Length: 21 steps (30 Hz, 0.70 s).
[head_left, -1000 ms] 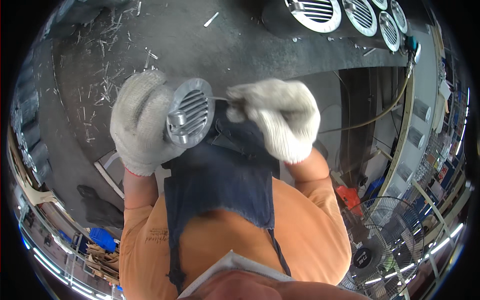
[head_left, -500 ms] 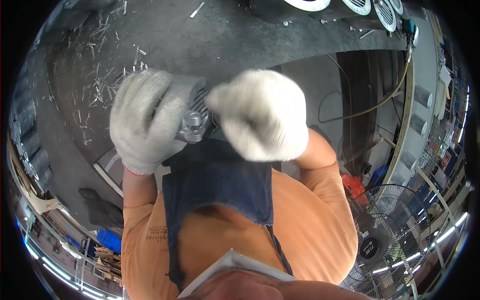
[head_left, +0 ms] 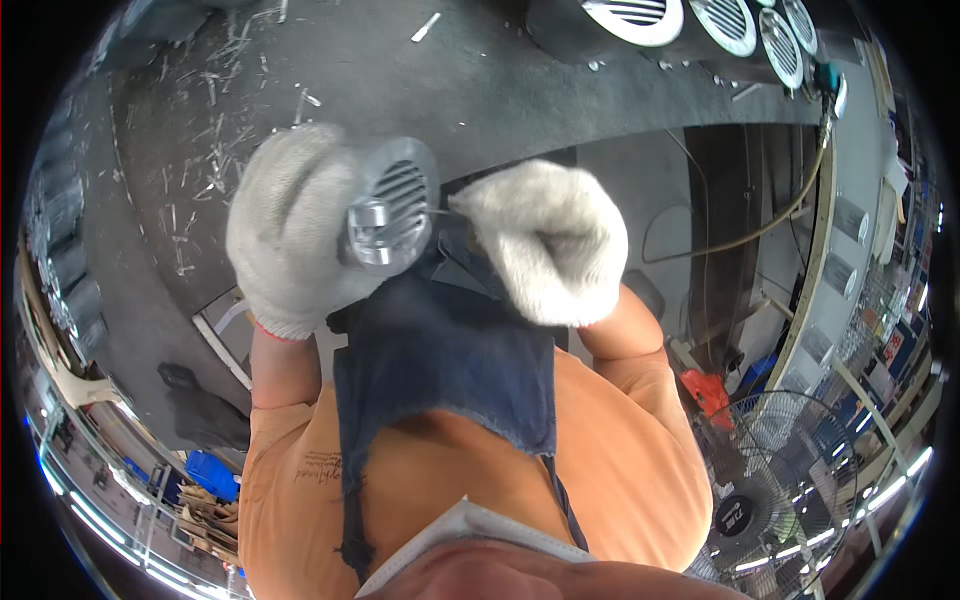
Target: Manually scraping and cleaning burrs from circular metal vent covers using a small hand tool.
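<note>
Since a moment ago the right hand (head_left: pixel 545 240) has drawn back off the round metal vent grille (head_left: pixel 392 205), now fisted just beside it, left hand (head_left: pixel 295 225) wrapped around the grille's rim, holding it above the dark surface (head_left: pixel 520 90), before the person's chest.

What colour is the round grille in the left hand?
Silvery grey metal grille, seen in the head view.

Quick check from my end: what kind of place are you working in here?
Most likely a small factory or metal workshop. The left hand holds a round slatted metal grille, more such grilles line the dark workbench strewn with metal slivers, and a floor fan stands nearby.
</note>
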Available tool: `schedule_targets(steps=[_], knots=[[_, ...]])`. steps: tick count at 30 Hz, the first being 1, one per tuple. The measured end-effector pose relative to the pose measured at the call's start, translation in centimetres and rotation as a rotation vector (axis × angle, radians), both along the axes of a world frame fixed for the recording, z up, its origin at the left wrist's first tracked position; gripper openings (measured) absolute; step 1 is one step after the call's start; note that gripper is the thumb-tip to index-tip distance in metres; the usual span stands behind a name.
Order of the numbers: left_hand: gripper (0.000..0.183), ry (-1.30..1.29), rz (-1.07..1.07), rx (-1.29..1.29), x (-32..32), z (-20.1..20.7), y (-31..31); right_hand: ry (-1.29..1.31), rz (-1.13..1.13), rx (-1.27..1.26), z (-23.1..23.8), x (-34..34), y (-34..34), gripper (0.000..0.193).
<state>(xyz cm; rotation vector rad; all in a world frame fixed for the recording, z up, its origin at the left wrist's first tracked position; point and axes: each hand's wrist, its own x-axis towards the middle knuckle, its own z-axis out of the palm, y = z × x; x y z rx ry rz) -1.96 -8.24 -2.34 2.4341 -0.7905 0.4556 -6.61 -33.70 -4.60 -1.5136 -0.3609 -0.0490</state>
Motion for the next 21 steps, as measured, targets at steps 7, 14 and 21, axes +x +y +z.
schedule_targets(steps=[7, 14, 21], knots=[[0.075, 0.077, 0.068, -0.331, -0.4, -1.0, 3.1, 0.056, -0.136, 0.456, 1.2, 0.4, 0.9, 0.014], [0.102, 0.006, 0.725, -0.528, 6.5, 0.4, 12.0, 0.284, -0.361, 0.380, -2.4, 1.6, 1.2, 0.020], [0.088, 0.092, 1.038, -0.620, 17.9, -1.6, 18.0, 0.187, -0.450, 0.217, -5.5, 3.3, 2.1, 0.018]])
